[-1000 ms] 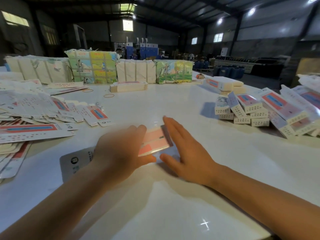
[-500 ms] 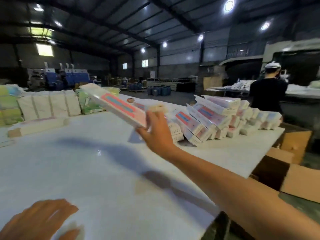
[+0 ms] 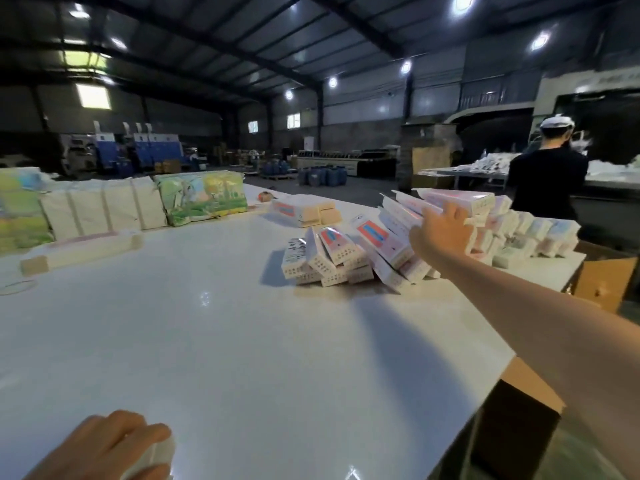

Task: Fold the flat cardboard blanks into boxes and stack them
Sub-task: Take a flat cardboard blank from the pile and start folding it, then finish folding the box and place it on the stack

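1. Nearest, the left hand (image 3: 104,445) rests on the table (image 3: 225,341), fingers curled over something white, likely steadying it.
2. Farther, the right hand (image 3: 441,230) grips a folded box (image 3: 457,199) atop the stack of boxes (image 3: 363,251), apparently adding it.

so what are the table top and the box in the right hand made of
Table top: looks like a smooth, glossy white laminate or painted board; it mirrors the ceiling lights. Box in the right hand: thin printed cardboard, judging by its sharp folds and flaps.
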Demonstrator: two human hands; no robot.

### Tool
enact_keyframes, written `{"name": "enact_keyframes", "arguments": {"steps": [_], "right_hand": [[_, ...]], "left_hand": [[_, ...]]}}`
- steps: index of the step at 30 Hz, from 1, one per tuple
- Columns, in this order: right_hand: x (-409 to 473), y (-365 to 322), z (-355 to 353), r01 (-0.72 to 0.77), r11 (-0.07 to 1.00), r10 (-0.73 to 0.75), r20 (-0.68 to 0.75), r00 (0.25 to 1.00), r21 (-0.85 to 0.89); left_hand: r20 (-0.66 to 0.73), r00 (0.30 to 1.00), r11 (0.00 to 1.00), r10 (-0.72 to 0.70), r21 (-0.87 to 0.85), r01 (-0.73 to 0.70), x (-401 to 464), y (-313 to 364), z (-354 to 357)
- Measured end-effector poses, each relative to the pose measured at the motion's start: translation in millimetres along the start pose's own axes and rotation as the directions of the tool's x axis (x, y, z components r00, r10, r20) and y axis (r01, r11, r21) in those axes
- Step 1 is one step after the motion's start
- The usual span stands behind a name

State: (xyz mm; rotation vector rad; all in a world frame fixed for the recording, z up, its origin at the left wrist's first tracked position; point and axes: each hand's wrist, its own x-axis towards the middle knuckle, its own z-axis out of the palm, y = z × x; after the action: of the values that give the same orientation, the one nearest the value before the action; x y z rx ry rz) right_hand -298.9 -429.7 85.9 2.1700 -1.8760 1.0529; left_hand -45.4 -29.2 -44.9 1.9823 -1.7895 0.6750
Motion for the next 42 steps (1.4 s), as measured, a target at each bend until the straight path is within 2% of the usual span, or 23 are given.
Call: {"name": "enact_keyframes", "arguments": {"steps": [3, 5, 7, 8, 11, 13, 14, 16, 19, 23, 25, 27, 29, 32, 33, 35, 36, 37, 38, 39, 42], "right_hand": [[-28, -61, -19, 0.246, 0.947, -0.239, -0.059, 0.969, 0.208], [-68, -105, -30, 0.431, 0.816, -0.445, -0.058, 0.894, 0.386], [-122, -136, -33, 0.548, 0.648, -0.624, -0.044, 0.780, 0.529], [-152, -147, -30, 0.588, 0.587, -0.696, -0.024, 0.718, 0.557], [-228, -169, -7, 0.664, 0.526, -0.831, 0.156, 0.533, 0.531], [-260, -174, 8, 0.693, 0.532, -0.846, 0.273, 0.458, 0.487], [-267, -175, 14, 0.722, 0.521, -0.854, 0.283, 0.437, 0.456], [-270, -173, 20, 0.747, 0.495, -0.869, 0.255, 0.424, 0.444], [-267, -171, 21, 0.694, 0.489, -0.869, 0.225, 0.441, 0.528], [-266, -171, 21, 0.699, 0.468, -0.879, 0.208, 0.428, 0.541], [-265, -170, 23, 0.695, 0.458, -0.880, 0.175, 0.441, 0.554], [-264, -169, 27, 0.694, 0.446, -0.882, 0.148, 0.447, 0.565], [-262, -169, 33, 0.707, 0.417, -0.893, 0.110, 0.437, 0.571], [-259, -170, 39, 0.721, 0.414, -0.898, 0.117, 0.425, 0.555], [-258, -170, 40, 0.722, 0.419, -0.897, 0.126, 0.424, 0.550], [-259, -170, 38, 0.714, 0.434, -0.890, 0.138, 0.434, 0.549], [-260, -171, 36, 0.709, 0.440, -0.887, 0.141, 0.441, 0.551], [-261, -171, 35, 0.706, 0.444, -0.884, 0.142, 0.445, 0.552], [-261, -171, 34, 0.705, 0.447, -0.883, 0.145, 0.446, 0.550], [-261, -171, 33, 0.702, 0.450, -0.882, 0.151, 0.446, 0.552], [-262, -171, 28, 0.691, 0.447, -0.883, 0.160, 0.440, 0.568]], "left_hand": [[0.000, 1.000, 1.000, -0.017, -0.018, 0.017, 11, 11, -24], [0.077, 0.994, 0.997, -0.071, -0.037, 0.074, 6, 24, -37], [0.202, 0.964, 0.982, -0.175, -0.034, 0.186, 7, 36, -46], [0.262, 0.940, 0.971, -0.218, -0.039, 0.236, 7, 40, -50], [0.237, 0.943, 0.967, -0.233, -0.048, 0.250, 3, 38, -47], [0.199, 0.954, 0.969, -0.226, -0.056, 0.241, 0, 35, -44], [0.182, 0.956, 0.968, -0.229, -0.063, 0.244, -2, 33, -43], [0.165, 0.956, 0.965, -0.243, -0.055, 0.255, -3, 32, -40], [0.167, 0.952, 0.961, -0.256, -0.059, 0.269, -1, 33, -41], [0.210, 0.938, 0.954, -0.277, -0.056, 0.294, 0, 36, -49], [0.249, 0.912, 0.937, -0.324, -0.044, 0.345, 0, 28, -57], [0.279, 0.866, 0.907, -0.415, 0.047, 0.419, 1, 6, -74], [0.306, 0.790, 0.847, -0.531, 0.205, 0.490, 0, -29, -100], [0.281, 0.673, 0.697, -0.684, 0.524, 0.490, -13, -86, -144], [0.281, 0.607, 0.627, -0.743, 0.610, 0.485, -22, -103, -155], [0.311, 0.412, 0.492, -0.857, 0.732, 0.471, -45, -129, -166], [0.321, 0.321, 0.445, -0.891, 0.758, 0.477, -58, -139, -166], [0.321, 0.262, 0.413, -0.910, 0.761, 0.500, -70, -146, -163], [0.309, 0.246, 0.395, -0.918, 0.753, 0.527, -79, -149, -157], [0.284, 0.275, 0.392, -0.918, 0.745, 0.540, -88, -150, -151], [0.174, 0.435, 0.398, -0.884, 0.768, 0.501, -101, -149, -138]]}}
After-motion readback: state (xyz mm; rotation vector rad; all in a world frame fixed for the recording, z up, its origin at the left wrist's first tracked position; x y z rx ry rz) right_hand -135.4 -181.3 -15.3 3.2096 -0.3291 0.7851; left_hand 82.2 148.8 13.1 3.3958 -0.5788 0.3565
